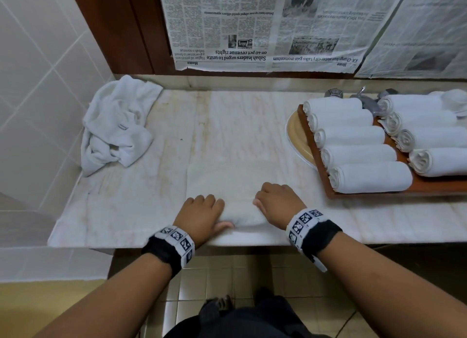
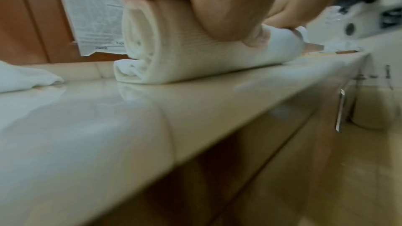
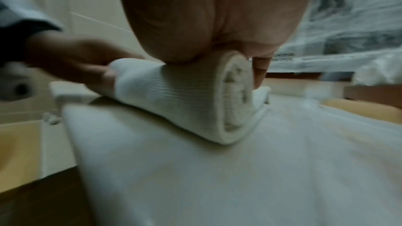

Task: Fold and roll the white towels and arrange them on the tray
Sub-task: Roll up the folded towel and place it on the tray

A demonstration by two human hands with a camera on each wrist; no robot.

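Marble tabletop (image 1: pixel 151 211) is carrying everything: a wooden tray (image 1: pixel 379 195) sitting at the right with nine rolled towels (image 1: pixel 371 177) lying in two rows, and a crumpled towel pile (image 1: pixel 116 125) lying at the far left. Near the front edge, a half-rolled white towel (image 1: pixel 240 211) is lying flat beyond its roll. Left hand (image 1: pixel 202 216) and right hand (image 1: pixel 276 205) are each curling their grip over the roll's ends, fingers pressing down on it.
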